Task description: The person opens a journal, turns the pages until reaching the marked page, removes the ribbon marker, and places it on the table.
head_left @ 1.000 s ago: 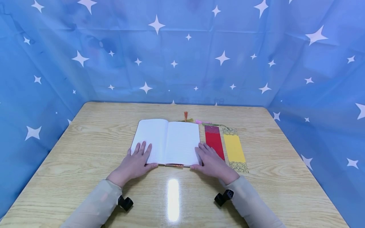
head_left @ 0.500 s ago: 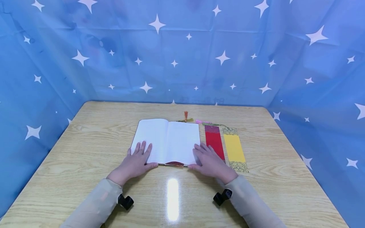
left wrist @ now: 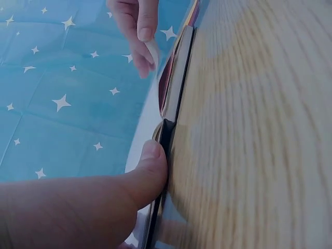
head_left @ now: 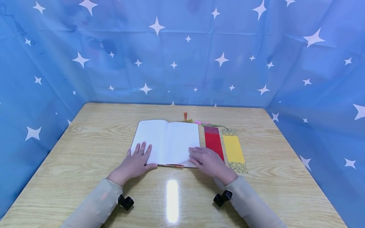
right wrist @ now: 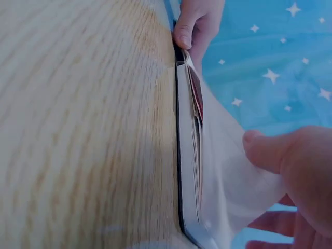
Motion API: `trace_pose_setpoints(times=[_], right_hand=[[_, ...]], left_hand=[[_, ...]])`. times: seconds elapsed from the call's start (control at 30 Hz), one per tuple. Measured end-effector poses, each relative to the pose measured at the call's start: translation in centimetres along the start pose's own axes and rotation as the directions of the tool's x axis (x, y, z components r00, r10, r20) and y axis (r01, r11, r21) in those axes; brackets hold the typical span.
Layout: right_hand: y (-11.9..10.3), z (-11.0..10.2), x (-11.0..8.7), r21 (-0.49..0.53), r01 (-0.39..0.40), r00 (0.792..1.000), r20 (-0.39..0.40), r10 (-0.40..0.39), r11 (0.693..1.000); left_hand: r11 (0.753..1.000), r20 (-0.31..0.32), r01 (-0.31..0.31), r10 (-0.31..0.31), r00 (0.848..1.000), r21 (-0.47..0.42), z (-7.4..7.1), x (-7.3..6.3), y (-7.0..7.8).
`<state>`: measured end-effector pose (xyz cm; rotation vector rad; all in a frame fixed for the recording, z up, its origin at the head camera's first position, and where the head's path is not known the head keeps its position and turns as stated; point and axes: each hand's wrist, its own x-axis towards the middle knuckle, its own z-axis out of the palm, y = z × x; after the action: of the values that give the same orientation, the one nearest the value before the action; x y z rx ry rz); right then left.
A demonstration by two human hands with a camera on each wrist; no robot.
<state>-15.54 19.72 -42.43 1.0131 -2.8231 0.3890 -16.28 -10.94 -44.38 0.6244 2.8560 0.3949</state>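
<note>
An open notebook [head_left: 154,136] with white pages lies in the middle of the table. My left hand [head_left: 135,164] rests with spread, straight fingers on its left page, the thumb at the near edge. At the right half, my right hand [head_left: 209,163] pinches a page [right wrist: 231,171] between thumb and fingers. That page bows up from the stack in the right wrist view. Under it, a dark red strip [right wrist: 196,91] shows at the near edge, mostly hidden between the pages.
Right of the notebook lie a red bookmark [head_left: 213,144] and a yellow bookmark [head_left: 233,148] with patterned ends. Orange [head_left: 185,116] and pink tassels [head_left: 202,122] lie by the notebook's far edge. A blue star-patterned cloth [head_left: 182,76] surrounds the wooden table [head_left: 99,136].
My right hand has moved slightly left, from the notebook's right edge in over the right page, and its fingers have drawn together on a page. The left hand has stayed put.
</note>
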Motion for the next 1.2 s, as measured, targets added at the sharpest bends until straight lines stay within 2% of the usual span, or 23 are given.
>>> trace_pose_setpoints(times=[0.2,0.33,0.43,0.63,0.8,0.93,1.03,1.2], right_hand=[[-0.1,-0.1,0.0,-0.037,0.051,0.993,-0.108,-0.055,0.998],[-0.3,-0.2,0.0,-0.043,0.097,0.980,-0.173,-0.103,0.994],[-0.5,-0.2,0.0,-0.049,0.139,0.964,-0.223,-0.147,0.989],[-0.7,0.2,0.0,-0.080,0.209,0.927,-0.302,-0.224,0.975],[-0.9,0.2,0.3,-0.122,0.246,0.893,-0.358,-0.274,0.961],[-0.9,0.2,0.5,-0.141,0.257,0.874,-0.389,-0.292,0.956],[-1.1,0.1,0.6,-0.144,0.252,0.876,-0.386,-0.288,0.957],[-1.5,-0.1,0.7,-0.145,0.223,0.899,-0.351,-0.261,0.964]], left_hand=[[1.000,-0.019,-0.008,0.008,1.000,0.028,-0.2,0.0,0.3],[0.999,-0.060,-0.004,0.007,0.998,0.053,-0.3,0.1,0.7],[0.997,-0.097,0.006,0.002,0.995,0.083,-0.3,0.2,1.1],[0.994,-0.129,0.013,0.001,0.992,0.113,-0.2,0.1,1.8],[0.992,-0.178,-0.024,0.046,0.983,0.126,-0.3,0.2,2.6],[0.987,-0.185,-0.066,0.092,0.978,0.146,0.1,0.6,3.0],[0.983,-0.183,-0.102,0.129,0.975,0.152,0.5,0.9,3.4],[0.977,-0.212,-0.138,0.171,0.962,0.162,1.1,1.6,4.0]])
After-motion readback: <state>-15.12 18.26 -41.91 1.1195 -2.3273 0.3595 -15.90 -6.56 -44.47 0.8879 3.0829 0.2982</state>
